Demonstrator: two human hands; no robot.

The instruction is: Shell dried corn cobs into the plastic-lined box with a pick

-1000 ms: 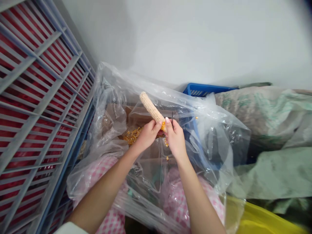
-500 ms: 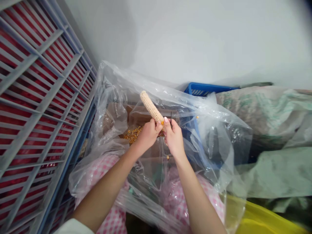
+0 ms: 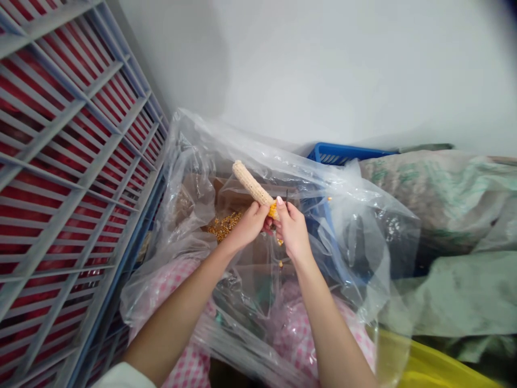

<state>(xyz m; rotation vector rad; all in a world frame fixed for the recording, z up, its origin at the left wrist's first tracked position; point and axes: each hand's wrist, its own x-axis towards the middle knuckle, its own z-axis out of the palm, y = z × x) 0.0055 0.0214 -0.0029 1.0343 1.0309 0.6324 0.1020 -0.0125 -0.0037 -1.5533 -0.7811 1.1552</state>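
Note:
A corn cob (image 3: pixel 251 183) tilts up to the left above a clear plastic sheet. Most of its visible length is pale and bare, and yellow kernels (image 3: pixel 273 209) show at its lower end between my hands. My left hand (image 3: pixel 255 220) is closed round the cob just below the bare part. My right hand (image 3: pixel 290 222) is closed at the lower end, its thumb against the kernels. A thin dark rod (image 3: pixel 287 195) sticks up behind the right thumb; the rest of it is hidden. Loose kernels (image 3: pixel 226 225) lie in a cardboard box (image 3: pixel 230 189) below.
The clear plastic sheet (image 3: pixel 194 129) spreads over my lap and the box. A large slatted crate (image 3: pixel 84 188) stands close on the left. On the right are a blue basket (image 3: pixel 347 153), stuffed sacks (image 3: pixel 444 199) and a yellow container (image 3: pixel 428 361). A pale wall rises behind.
More yellow kernels show between my hands, and a few kernels appear just under my right hand. The whole view has shifted slightly, with things sitting a little lower and further right.

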